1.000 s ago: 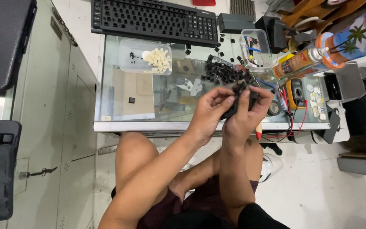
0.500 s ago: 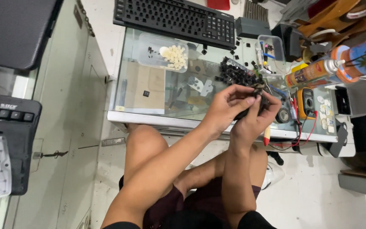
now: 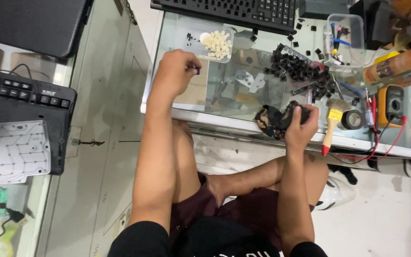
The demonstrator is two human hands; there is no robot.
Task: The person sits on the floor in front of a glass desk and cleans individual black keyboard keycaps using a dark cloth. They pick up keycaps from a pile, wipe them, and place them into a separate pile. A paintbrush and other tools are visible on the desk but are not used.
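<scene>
Gripping a dark, grimy rag [image 3: 273, 120] at the glass tabletop's [image 3: 243, 110] near edge, the right hand [image 3: 300, 127] stayed closed. Farther left, the left hand [image 3: 176, 72] pinched a tiny black keycap [image 3: 197, 68] beside a clear tray [image 3: 209, 33].

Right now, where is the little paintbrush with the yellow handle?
In the head view, the paintbrush lies on the glass table near its front edge, just right of the right hand and left of the roll of black tape.

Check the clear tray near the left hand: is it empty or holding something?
Holding something. The clear tray has a cluster of small white round pieces at its right side and a few dark bits at left. The left hand hovers just below it.
</scene>
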